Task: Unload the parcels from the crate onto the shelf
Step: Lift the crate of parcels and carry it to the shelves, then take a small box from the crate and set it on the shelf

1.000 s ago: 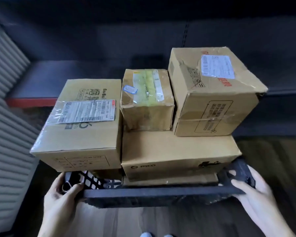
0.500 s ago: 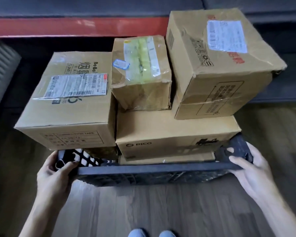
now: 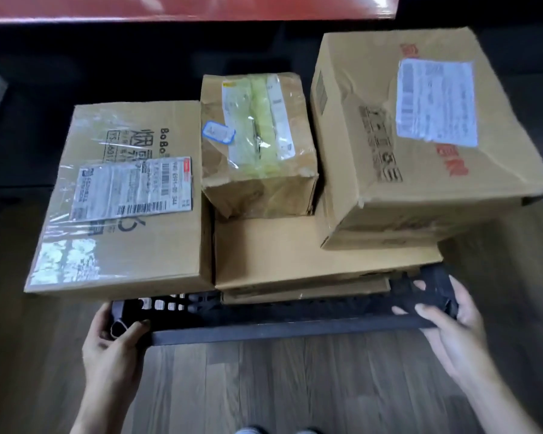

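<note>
Now, crate (image 3: 282, 327): black, latticed; lowered over the last second toward the wood floor (image 3: 264, 386), below the red shelf edge (image 3: 188, 7); whether landed could not be told.
Left hand (image 3: 112, 343): curled round the near left corner of the rim; thumb over the top.
Right hand (image 3: 445, 327): clasped on the near right corner; fingers through the lattice.
Parcels: all aboard, none unloaded; labelled box (image 3: 123, 198) at left, overhanging; small taped box (image 3: 257, 145) and big dented box (image 3: 420, 136) stacked on a flat box (image 3: 295, 252).
Meaning: carrying judged nearly over; both hands soon free for the first lift, likely from the top layer.
</note>
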`<state>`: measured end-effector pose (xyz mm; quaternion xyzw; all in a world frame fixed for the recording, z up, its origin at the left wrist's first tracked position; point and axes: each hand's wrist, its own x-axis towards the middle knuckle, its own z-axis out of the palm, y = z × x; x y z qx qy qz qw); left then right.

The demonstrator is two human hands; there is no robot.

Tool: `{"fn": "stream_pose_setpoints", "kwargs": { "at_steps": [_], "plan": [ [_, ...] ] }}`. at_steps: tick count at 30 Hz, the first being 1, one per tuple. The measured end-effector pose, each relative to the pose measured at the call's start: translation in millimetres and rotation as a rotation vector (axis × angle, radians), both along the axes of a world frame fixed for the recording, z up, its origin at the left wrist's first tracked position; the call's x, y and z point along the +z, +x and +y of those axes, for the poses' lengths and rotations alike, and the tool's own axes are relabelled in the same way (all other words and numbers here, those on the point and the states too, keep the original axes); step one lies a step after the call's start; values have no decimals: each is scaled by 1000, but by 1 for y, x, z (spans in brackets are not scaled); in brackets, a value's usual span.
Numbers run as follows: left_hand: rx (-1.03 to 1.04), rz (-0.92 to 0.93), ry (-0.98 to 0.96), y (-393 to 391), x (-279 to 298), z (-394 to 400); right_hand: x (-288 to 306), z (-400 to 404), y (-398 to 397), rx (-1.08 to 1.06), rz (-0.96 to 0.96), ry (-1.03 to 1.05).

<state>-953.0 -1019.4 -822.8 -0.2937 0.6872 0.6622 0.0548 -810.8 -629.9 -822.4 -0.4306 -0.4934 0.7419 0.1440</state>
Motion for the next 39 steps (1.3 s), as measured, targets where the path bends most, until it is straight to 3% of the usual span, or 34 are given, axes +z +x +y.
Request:
{"fn": "stream_pose_setpoints", "kwargs": {
  "at_steps": [8,12,20,26,33,39],
  "plan": [
    [-72,-53,-35,3,-9,-6,-14,0,8,26,-33,34],
    [-182,-84,-56,2,2,-6,-11,6,9,88,-166,60],
    [-359,-491,-69,10,64,-26,35,4,17,210,-427,100],
    [-580,-651,-98,12,130,-26,113,6,19,272,-494,149],
    [-914,-603,-27,-27,226,58,192,28,-12,258,-378,177],
    [-920,-354,-24,-58,263,153,215,25,-42,285,-311,142]
  ]
}}
